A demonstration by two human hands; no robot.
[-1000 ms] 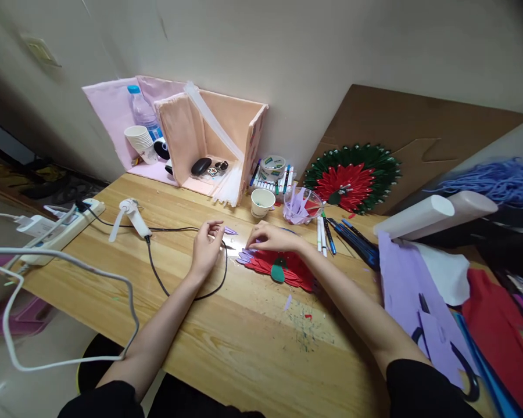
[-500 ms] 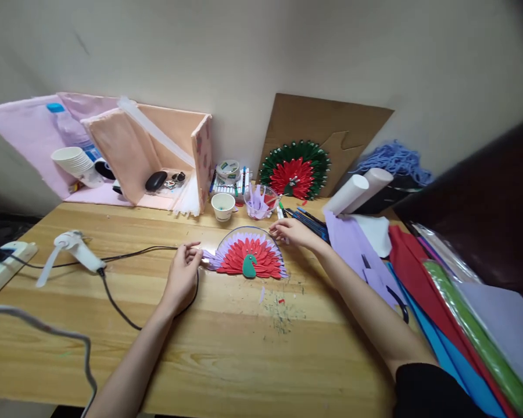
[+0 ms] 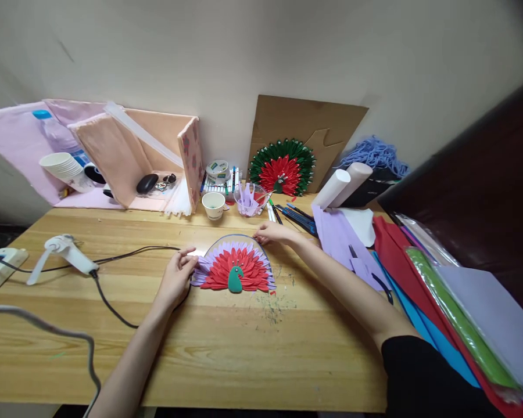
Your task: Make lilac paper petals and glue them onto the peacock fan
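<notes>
A half-round paper peacock point(image 3: 235, 278) lies on the wooden table, with a green body, red feathers and an outer ring of lilac feathers inside a dark curved outline. My left hand point(image 3: 177, 274) is closed at its left edge, the fingertips on the lilac feathers. At the upper right of the curved rim, my right hand point(image 3: 273, 232) pinches the edge between thumb and fingers. Green and red crumbs point(image 3: 275, 310) are scattered just below its right side.
A hot glue gun point(image 3: 70, 252) with its cable lies to the left. Behind stand a paper cup point(image 3: 213, 205), a bowl of lilac strips point(image 3: 250, 200) and a cardboard sheet point(image 3: 279, 119) with a red-green feather fan. Scissors point(image 3: 381, 287) and coloured sheets point(image 3: 401, 255) lie right.
The peacock has slid a little towards me, with both hands moving along with it; a lilac scrap below it is now covered. My view has swung slightly right.
</notes>
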